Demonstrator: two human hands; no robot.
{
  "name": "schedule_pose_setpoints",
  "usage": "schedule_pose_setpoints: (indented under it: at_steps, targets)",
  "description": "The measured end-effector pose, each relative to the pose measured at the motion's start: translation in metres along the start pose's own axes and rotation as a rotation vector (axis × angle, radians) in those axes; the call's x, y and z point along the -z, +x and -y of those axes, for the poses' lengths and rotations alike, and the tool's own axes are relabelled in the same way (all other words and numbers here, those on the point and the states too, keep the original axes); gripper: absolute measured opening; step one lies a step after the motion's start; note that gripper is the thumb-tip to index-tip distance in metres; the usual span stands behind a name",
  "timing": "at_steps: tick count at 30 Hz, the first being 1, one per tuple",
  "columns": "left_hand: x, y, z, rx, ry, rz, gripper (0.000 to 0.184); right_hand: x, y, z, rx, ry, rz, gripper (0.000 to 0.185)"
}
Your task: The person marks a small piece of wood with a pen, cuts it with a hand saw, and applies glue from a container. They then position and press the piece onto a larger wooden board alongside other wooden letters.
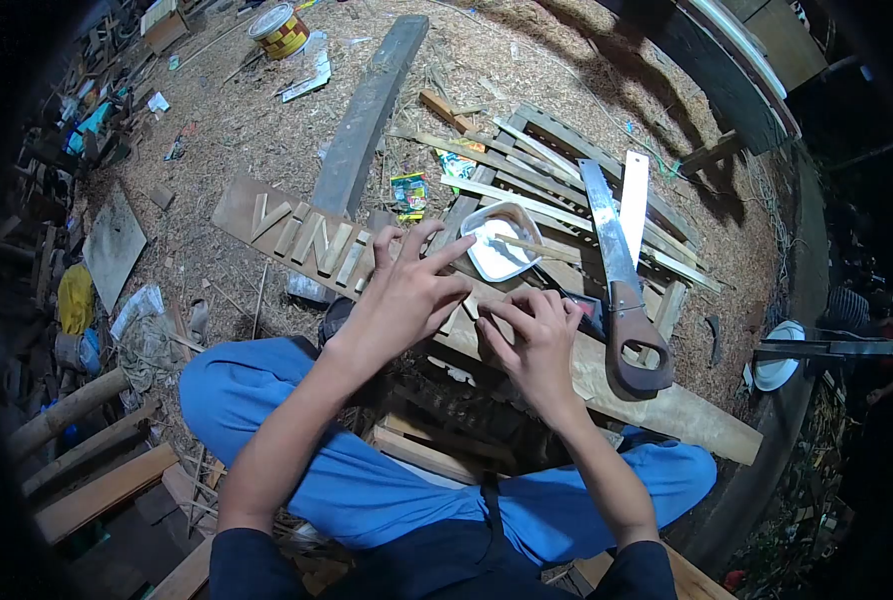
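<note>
My left hand (pixel 407 295) is over the long wooden board (pixel 607 370), its fingers spread and bent, with nothing seen held in it. My right hand (pixel 537 335) is beside it, fingers bent together at a small light wood piece (pixel 472 305) on the board. Several short wood strips (pixel 337 248) form slanted and upright shapes along the board's left part. Just beyond my hands is a square white tub (pixel 500 258) of white paste, with a thin stick (pixel 537 247) resting across it. Right of my right hand lies a handsaw (pixel 617 250), its brown handle over the board.
A slatted wooden stack (pixel 557 150) stands beyond the tub, with a metal strip (pixel 634 200) on it. A grey plank (pixel 372 115) runs away at the upper middle. Farther left are a can (pixel 280 32) and a yellow bag (pixel 76 298). A white bowl (pixel 779 360) is at the right.
</note>
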State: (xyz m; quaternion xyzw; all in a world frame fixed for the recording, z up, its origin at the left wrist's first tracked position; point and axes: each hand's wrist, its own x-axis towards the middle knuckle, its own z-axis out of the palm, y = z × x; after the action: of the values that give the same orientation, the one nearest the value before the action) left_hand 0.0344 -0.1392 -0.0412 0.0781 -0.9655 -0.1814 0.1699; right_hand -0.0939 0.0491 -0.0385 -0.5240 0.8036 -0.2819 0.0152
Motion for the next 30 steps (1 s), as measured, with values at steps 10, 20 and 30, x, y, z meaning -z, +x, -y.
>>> schedule_pose_setpoints:
  at_steps: [10, 20, 30]
  targets:
    - [-0.0012, -0.0001, 0.0002, 0.0, -0.003, -0.014, 0.014, 0.0009, 0.0, 0.0016, -0.007, 0.01, 0.005, 0.022]
    - [-0.0003, -0.0003, -0.0003, 0.001, 0.012, -0.011, 0.015, 0.001, -0.0004, 0.0008, -0.005, -0.018, 0.005, 0.025]
    - [0.0019, 0.0, -0.0015, 0.012, 0.0, 0.004, 0.016, 0.0014, -0.0005, 0.0018, -0.001, -0.001, -0.003, 0.021]
